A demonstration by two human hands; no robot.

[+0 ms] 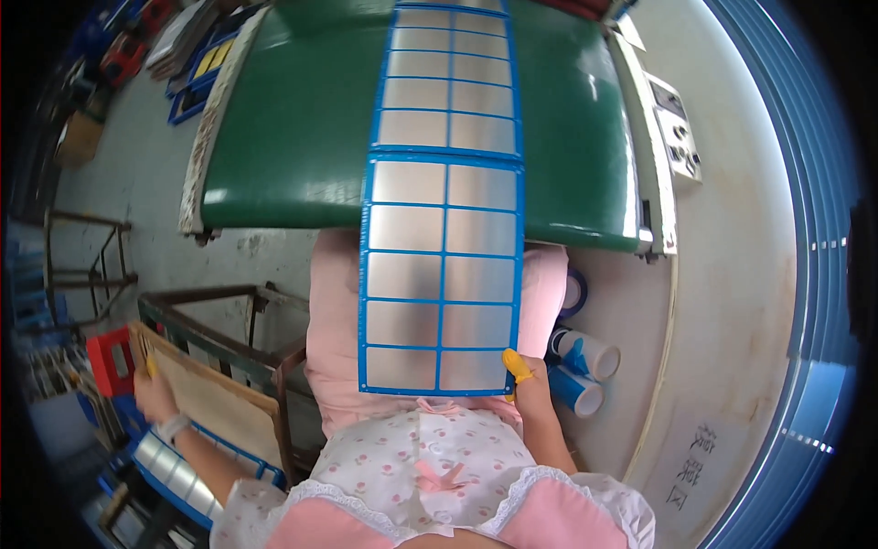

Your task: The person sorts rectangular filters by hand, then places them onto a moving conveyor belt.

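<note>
A long metal sheet (404, 277), divided by blue strips into silvery rectangles, reaches from above my lap onto the green conveyor belt (283, 119). My right hand (529, 377), with yellow covers on its fingertips, pinches the sheet's near right corner. Beyond it, a second sheet of the same kind (419, 91) lies on the belt, end to end with the first. Off to the left, my left hand (157, 393) grips the edge of a brown board (219, 393); its fingertips are partly hidden. A red block-shaped thing (112, 362) is next to that hand.
More blue-striped sheets (187, 471) lie below the brown board. A dark metal frame (215, 343) stands left of my knees. Blue and white rolls (576, 393) are at the right, beside a pale wall. A control box (675, 128) sits on the belt's right side.
</note>
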